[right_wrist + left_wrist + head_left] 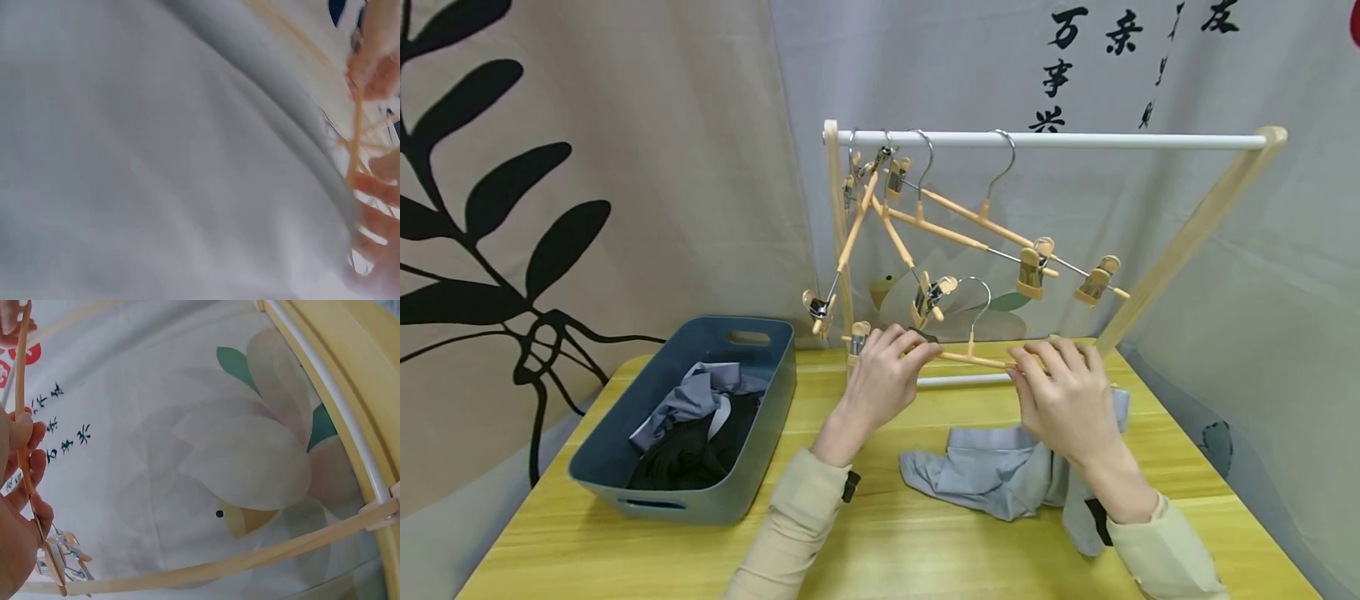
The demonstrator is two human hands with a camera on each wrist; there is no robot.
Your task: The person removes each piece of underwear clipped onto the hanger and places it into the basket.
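A wooden clip hanger point(970, 358) with a metal hook is held level between both hands, hook upward. My left hand point(883, 375) grips its left part, and a clip point(859, 337) shows just beyond the fingers. In the left wrist view, fingers and thumb curl round the bar point(20, 381). My right hand point(1063, 396) grips the right part, hiding that end. A grey-blue garment point(992, 475) lies crumpled on the table below and reaches up behind the right hand. Its cloth point(162, 150) fills most of the right wrist view.
A rack with a white rail point(1112, 142) and wooden side posts point(1195, 237) stands behind the hands. Several clip hangers point(951, 232) hang at its left end, close above the left hand. A blue-grey basket point(767, 433) with dark and bluish clothes stands left on the wooden table point(865, 550).
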